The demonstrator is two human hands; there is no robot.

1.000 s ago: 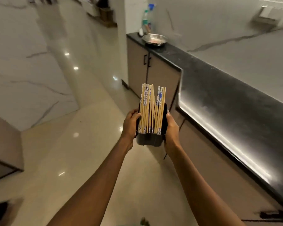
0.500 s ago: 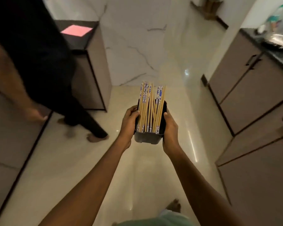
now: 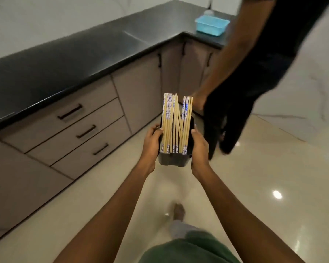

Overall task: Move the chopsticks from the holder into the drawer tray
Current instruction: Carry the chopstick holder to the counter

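A dark holder [image 3: 174, 160] is held out in front of me over the floor. Several bamboo chopsticks [image 3: 176, 124] with blue-and-white ends stand in it, leaning away from me. My left hand [image 3: 151, 144] grips the holder's left side and my right hand [image 3: 198, 147] grips its right side. Three shut drawers [image 3: 78, 130] with dark handles sit in the cabinet to my left. No tray shows.
A black countertop [image 3: 68, 61] runs along the left and turns at the far corner, where a blue plastic basket [image 3: 212, 25] stands. Another person in dark clothes [image 3: 245, 92] stands close on the right, just beyond the holder. Glossy floor tiles lie below.
My view has swung round from an open floor and a side cabinet to the drawer cabinets. The other person now appears on the right instead of the left. Both hands keep holding the holder.
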